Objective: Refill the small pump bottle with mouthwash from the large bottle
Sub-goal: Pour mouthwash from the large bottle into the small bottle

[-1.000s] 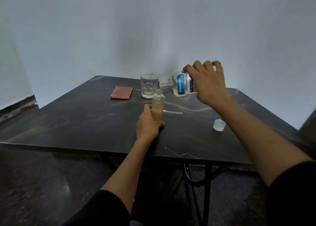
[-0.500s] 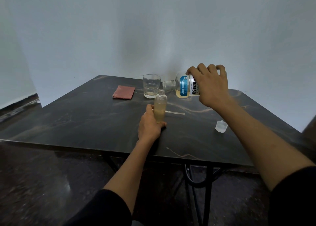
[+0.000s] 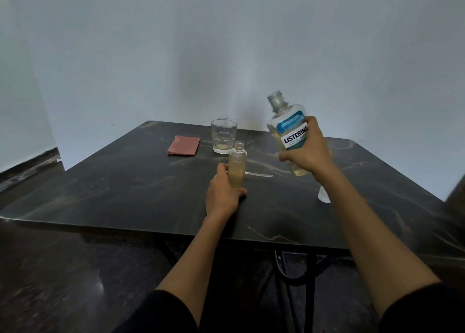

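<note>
The small clear bottle [image 3: 237,166] stands upright on the dark table [image 3: 125,181], open at the top and mostly full of pale yellow liquid. My left hand [image 3: 222,194] grips its lower part. My right hand [image 3: 308,151] holds the large mouthwash bottle [image 3: 286,123] nearly upright, right of the small one, its uncapped neck pointing up and slightly left. A little yellow liquid sits at its bottom. The pump's thin tube [image 3: 259,174] lies on the table behind the small bottle; the pump head is hidden.
A drinking glass [image 3: 224,135] with a trace of liquid stands behind the small bottle. A folded reddish cloth [image 3: 184,145] lies to its left. A clear cap [image 3: 323,195] rests on the table, partly behind my right forearm. White walls close the back.
My right hand has swung the large bottle from lying on its side, neck toward the small bottle, up to nearly upright. My left hand still grips the small bottle in place.
</note>
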